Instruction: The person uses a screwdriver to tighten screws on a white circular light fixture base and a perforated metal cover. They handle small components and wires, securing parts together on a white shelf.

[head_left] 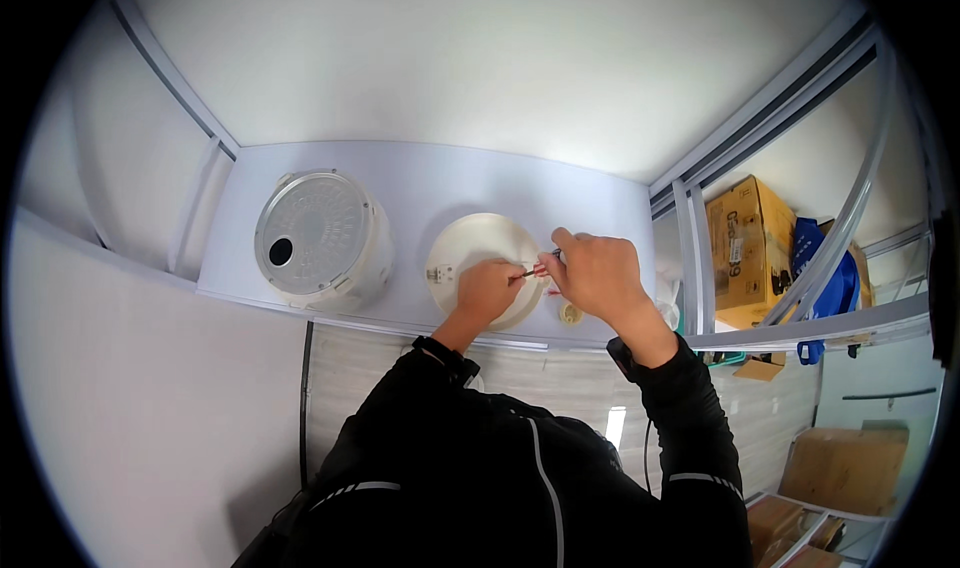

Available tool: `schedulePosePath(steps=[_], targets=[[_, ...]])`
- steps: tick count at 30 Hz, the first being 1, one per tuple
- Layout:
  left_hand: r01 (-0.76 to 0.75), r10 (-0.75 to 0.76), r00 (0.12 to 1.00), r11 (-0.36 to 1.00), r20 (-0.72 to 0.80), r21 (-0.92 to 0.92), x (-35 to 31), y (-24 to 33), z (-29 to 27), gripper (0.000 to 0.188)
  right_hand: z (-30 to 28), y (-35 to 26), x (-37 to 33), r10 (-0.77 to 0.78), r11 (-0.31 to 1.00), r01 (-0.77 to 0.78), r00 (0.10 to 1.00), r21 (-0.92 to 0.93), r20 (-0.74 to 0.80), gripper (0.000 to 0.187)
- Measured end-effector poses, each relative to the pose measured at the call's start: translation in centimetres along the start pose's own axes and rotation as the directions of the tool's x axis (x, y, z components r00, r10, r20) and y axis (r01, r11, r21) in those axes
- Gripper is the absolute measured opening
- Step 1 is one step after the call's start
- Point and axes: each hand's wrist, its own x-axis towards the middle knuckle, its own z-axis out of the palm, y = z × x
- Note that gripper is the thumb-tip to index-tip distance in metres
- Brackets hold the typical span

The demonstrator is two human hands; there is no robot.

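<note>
Across the table (410, 183), a white tub (322, 233) stands centre-left, near a cream disc (482, 238) mid-frame. Over the disc's right side, the right hand (603, 276) and left hand (487, 288), fingers curled nearly closed, pinch a thin reddish piece (537, 270) from opposite ends, presumably steadying it. Fingers hide its ends; its exact kind is unclear.

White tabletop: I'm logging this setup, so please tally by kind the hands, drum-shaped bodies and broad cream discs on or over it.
Hands (left hand, right hand): 2
Broad cream disc: 1
Drum-shaped body: 1
Total: 4
</note>
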Motion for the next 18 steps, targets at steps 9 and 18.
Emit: schedulePosePath(steps=[9,18], targets=[[-0.003,0.004,0.999,1.000,-0.039,0.006,0.1,-0.6,0.4,0.017,-0.3,-0.5,-1.5,-0.143,0.977,0.162,0.980,0.136,-0.142,0.027],[0.017,-0.019,0.999,0.998,0.039,0.053,0.4,-0.2,0.0,0.017,-0.5,-1.0,-0.5,0.098,0.995,-0.098,0.985,-0.003,0.140,0.027]])
